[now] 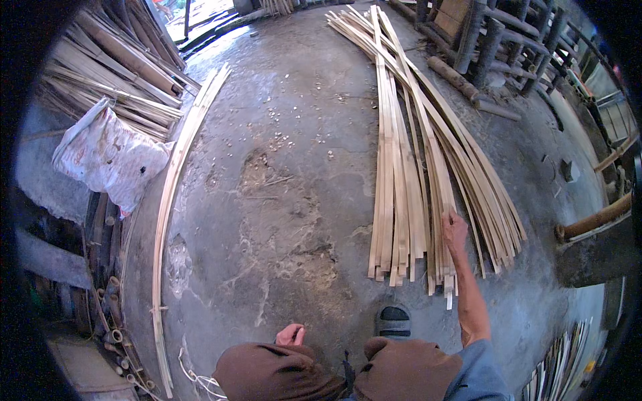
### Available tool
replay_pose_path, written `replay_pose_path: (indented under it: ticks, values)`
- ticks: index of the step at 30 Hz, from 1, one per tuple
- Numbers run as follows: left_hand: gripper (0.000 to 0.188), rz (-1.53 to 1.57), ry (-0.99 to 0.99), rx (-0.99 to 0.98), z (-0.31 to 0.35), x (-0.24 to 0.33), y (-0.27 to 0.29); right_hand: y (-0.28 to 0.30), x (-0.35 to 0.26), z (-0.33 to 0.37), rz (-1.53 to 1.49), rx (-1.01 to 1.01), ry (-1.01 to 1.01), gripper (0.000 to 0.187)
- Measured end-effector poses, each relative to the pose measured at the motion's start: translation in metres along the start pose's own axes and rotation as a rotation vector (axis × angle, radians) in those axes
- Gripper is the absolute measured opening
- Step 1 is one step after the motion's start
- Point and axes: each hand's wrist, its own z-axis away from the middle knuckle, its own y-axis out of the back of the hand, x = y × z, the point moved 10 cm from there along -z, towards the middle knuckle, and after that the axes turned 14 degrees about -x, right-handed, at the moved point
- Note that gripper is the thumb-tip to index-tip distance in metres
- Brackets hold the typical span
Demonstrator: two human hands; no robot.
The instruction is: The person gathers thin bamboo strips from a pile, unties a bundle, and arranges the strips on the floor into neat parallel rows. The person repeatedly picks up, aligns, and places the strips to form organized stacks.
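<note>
A wide fan of long, pale bamboo strips (399, 200) lies on the floor ahead and to the right, the strips crossing at their far end. My right arm is stretched out over it. My right hand (455, 228) is closed on a bamboo strip (438, 170) in the middle of the fan, near its close end; how many strips are in the grip is hidden. Beside my left knee, my left hand (290, 334) is low with its fingers curled in. Whatever it may hold is hidden.
A thin bundle of strips (175, 167) runs along the left, near a white sack (110, 157) and stacked bamboo (127, 57). Wooden frames (508, 40) stand at the far right. My sandalled foot (393, 321) is just short of the fan. More strips (558, 361) lie at the lower right.
</note>
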Motion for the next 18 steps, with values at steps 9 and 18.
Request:
replay_pose_path:
  ticks: [9, 18]
  values:
    - [0.023, -0.296, -0.205, -0.004, 0.012, -0.105, -0.047, 0.017, -0.039, 0.027, 0.424, 0.208, 0.329, 0.052]
    - [0.019, -0.267, -0.364, -0.043, 0.074, -0.025, -0.064, 0.061, -0.323, 0.235, 0.122, -0.441, 0.817, 0.033]
